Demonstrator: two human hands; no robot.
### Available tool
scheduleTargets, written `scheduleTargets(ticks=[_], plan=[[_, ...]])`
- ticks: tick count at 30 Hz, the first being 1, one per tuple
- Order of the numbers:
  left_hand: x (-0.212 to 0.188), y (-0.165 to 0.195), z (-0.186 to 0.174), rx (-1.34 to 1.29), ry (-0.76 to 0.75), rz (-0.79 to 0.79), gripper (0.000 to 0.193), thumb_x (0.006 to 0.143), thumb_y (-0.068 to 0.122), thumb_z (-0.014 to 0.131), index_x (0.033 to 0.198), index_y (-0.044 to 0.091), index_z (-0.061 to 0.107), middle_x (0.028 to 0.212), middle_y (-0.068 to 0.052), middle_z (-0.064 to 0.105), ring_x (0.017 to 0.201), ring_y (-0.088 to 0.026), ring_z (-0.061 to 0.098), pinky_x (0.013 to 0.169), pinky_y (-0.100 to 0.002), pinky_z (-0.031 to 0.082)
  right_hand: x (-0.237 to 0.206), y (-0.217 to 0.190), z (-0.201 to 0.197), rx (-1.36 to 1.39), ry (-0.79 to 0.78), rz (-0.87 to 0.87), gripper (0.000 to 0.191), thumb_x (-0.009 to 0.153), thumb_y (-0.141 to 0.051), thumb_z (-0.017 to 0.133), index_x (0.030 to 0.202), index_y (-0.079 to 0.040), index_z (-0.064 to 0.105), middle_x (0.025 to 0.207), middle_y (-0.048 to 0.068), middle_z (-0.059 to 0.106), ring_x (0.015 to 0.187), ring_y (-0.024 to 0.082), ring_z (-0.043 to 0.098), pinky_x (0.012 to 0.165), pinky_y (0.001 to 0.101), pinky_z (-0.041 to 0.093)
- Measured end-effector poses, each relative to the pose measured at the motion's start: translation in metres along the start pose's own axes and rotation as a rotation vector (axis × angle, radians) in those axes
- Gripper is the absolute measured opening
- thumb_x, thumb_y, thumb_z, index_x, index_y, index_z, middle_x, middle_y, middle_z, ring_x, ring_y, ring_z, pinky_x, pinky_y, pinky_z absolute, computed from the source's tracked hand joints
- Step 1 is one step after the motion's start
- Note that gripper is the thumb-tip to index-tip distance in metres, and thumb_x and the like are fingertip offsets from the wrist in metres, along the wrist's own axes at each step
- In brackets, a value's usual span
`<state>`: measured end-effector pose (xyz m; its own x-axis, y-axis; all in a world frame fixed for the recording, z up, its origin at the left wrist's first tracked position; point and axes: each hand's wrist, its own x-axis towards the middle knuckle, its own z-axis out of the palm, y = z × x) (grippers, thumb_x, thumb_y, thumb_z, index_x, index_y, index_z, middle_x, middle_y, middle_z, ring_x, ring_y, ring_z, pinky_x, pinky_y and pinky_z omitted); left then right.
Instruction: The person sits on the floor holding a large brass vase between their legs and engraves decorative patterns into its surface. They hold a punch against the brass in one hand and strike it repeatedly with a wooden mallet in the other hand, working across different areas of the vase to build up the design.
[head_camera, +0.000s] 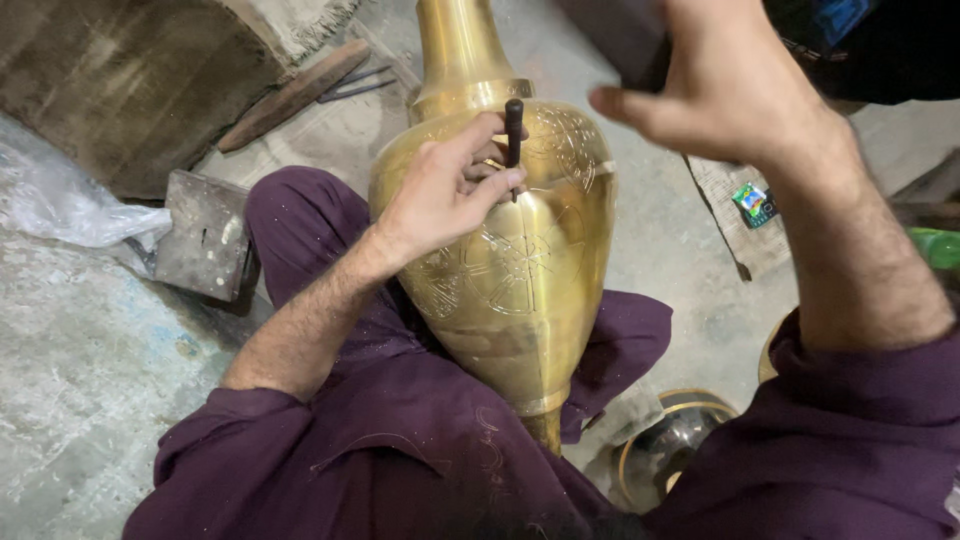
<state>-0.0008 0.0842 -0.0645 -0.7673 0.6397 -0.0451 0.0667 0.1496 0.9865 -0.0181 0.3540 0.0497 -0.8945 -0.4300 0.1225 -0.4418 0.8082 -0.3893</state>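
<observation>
1. Hands first: the left hand (445, 195) sits at centre frame, fingers pinched shut around a short dark punch (514, 135), holding it upright with its tip pressed against the shoulder of the brass vase (520, 290).
2. Up at the upper right, the right hand (725, 85) is raised well clear of the vase, fingers curled round something dark; it's blurred and partly cut off by the frame edge, so I cannot tell just what it grips.
3. Where's the vase? It's lying across the person's lap, cradled between purple-clad legs (300, 215), neck pointing to the top of the frame, foot down toward the bottom centre. Its long axis runs nearly straight up and down the picture.
4. The key line: the punch stands roughly along that same axis, its head sticking out above the left fingers, and the raised right hand hangs above and to the right of that head. Left hand is touching the work; right hand is apart from it.
5. Engraved circular patterns show on the vase's belly, just below the left hand.
6. Around them: a dark metal block (205, 245) at left on the grey floor (80, 380), a wooden handle (295, 95) upper left, clear plastic sheeting (60, 205) at the far left, and a round brass-rimmed piece (665, 450) at lower right.
</observation>
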Motion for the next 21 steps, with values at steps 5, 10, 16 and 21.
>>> scheduleTargets(ticks=[5, 10, 16, 21], plan=[[0.001, 0.001, -0.001, 0.051, -0.030, -0.011, 0.041, 0.105, 0.015, 0.065, 0.141, 0.000, 0.051, 0.112, -0.015, 0.078, 0.104, -0.022, 0.081, 0.087, -0.032, 0.064, -0.004, -0.005, -0.008, -0.059, -0.131, 0.029, 0.062, 0.075, -0.021, 0.089, 0.124, 0.005, 0.062, 0.104, 0.024, 0.069, 0.090, 0.042, 0.068, 0.073, 0.0479, 0.056], [0.002, 0.003, 0.000, -0.007, -0.044, -0.050, 0.043, 0.103, 0.014, 0.065, 0.141, 0.001, 0.049, 0.108, -0.014, 0.078, 0.099, -0.020, 0.080, 0.084, -0.030, 0.069, -0.005, -0.007, -0.009, -0.071, -0.205, 0.336, 0.049, 0.088, -0.029, 0.084, 0.122, -0.002, 0.064, 0.085, 0.017, 0.068, 0.071, 0.036, 0.069, 0.067, 0.0477, 0.056], [0.001, 0.004, 0.000, -0.070, -0.046, 0.009, 0.039, 0.105, 0.011, 0.065, 0.140, 0.001, 0.050, 0.108, -0.014, 0.078, 0.099, -0.018, 0.080, 0.086, -0.030, 0.069, -0.010, 0.004, -0.002, -0.137, -0.031, 0.002, 0.045, 0.091, -0.025, 0.085, 0.122, 0.000, 0.063, 0.094, 0.021, 0.070, 0.084, 0.039, 0.070, 0.073, 0.0482, 0.056], [0.005, 0.003, -0.002, -0.036, -0.053, -0.038, 0.040, 0.104, 0.012, 0.064, 0.140, 0.002, 0.050, 0.106, -0.012, 0.078, 0.097, -0.016, 0.080, 0.084, -0.029, 0.069, -0.014, 0.005, -0.001, -0.341, -0.284, 0.173, 0.045, 0.085, -0.029, 0.088, 0.120, -0.007, 0.068, 0.085, 0.018, 0.072, 0.075, 0.040, 0.070, 0.065, 0.0499, 0.056]])
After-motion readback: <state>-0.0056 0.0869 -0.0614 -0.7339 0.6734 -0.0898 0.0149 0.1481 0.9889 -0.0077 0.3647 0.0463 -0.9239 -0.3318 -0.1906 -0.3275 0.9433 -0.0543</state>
